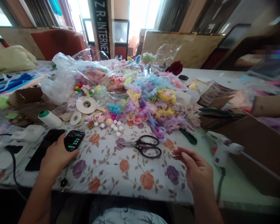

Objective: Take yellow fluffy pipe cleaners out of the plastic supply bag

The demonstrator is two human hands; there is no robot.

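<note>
My left hand (57, 155) rests on the floral tablecloth (121, 174) with fingers and thumb around a small black device (73, 140) with a lit green screen. A dark phone (43, 149) lies just left of it. My right hand (194, 169) hovers above the cloth with fingers stretched out and slightly apart, holding nothing. Black-handled scissors (143, 145) lie shut between my two hands, nearer the right one. A white glue gun (220, 149) stands just right of my right hand.
A heap of pastel craft flowers, doll heads and plastic bags (135, 93) fills the table's middle. Ribbon rolls (86, 105), white beads (115, 127) and a thread spool (50, 119) sit left of centre. Cardboard boxes (259, 140) stand right; a power strip (25, 133) left.
</note>
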